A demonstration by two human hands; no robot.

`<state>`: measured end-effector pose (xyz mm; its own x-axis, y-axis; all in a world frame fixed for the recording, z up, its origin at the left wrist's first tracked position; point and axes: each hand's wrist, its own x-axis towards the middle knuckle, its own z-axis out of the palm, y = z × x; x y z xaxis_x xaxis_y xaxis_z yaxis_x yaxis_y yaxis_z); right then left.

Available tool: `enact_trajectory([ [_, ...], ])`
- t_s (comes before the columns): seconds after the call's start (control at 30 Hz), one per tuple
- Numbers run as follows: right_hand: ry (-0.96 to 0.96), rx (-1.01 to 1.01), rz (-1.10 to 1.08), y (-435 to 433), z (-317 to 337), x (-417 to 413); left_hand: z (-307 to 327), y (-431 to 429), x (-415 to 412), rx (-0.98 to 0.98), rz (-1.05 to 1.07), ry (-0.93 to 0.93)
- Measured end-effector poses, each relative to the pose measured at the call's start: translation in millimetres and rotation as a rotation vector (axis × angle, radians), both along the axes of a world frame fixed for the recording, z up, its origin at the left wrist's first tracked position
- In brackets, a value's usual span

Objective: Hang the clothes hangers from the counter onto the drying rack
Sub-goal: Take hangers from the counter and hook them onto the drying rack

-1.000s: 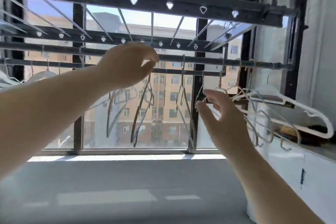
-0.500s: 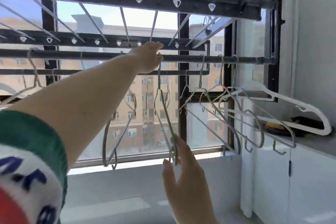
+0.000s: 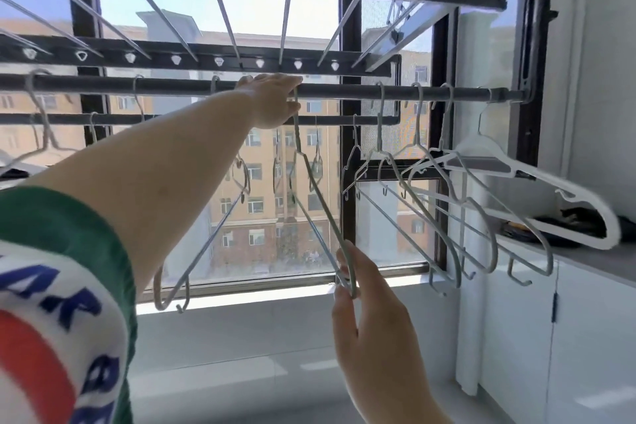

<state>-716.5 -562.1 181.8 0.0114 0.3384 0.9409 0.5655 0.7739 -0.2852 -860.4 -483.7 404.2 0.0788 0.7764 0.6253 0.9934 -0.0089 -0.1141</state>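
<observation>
**A:** What moved?

**B:** The right hand (image 3: 371, 303) has dropped from the hung hangers (image 3: 447, 182) to the lower end of the wire hanger (image 3: 323, 208).

**A:** And left to right?

**B:** The left hand (image 3: 272, 100) grips its hook at the drying rack rod (image 3: 172, 86). The right pinches its bottom corner. 1 white hanger (image 3: 550, 188) hangs above the table (image 3: 605, 263).

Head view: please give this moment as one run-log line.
step: hanging wire hanger | left hand: holds its hook at rod | right hand: pinches its lower end | white hanger: on rod
</observation>
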Motion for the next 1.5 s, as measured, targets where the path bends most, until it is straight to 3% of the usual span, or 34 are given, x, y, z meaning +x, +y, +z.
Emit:
enact_trajectory([
  [0.37, -0.004, -0.017, 0.000, -4, -2, 1, 0, -14, -14, 0.068, -0.120, -0.125],
  [0.57, 0.006, -0.024, 0.082, -15, -9, -4, 7, -48, -33, 0.106, -0.115, -0.087],
  [0.77, 0.100, 0.172, 0.018, -47, 7, -5, 6, -75, -80, 0.118, -0.021, -0.115],
  [0.9, 0.123, 0.372, 0.139, -68, 24, -35, 1, -76, -100, 0.098, 0.019, -0.148],
  [1.03, 0.039, 0.242, 0.239, -68, 15, -89, -1, -71, -102, 0.073, 0.025, -0.145],
  [1.33, 0.015, 0.073, 0.068, -35, 10, -140, 9, -47, -97, 0.009, -0.026, -0.077],
  [1.5, 0.029, 0.024, 0.104, -22, 15, -140, 8, -35, -100, -0.004, 0.038, -0.042],
])
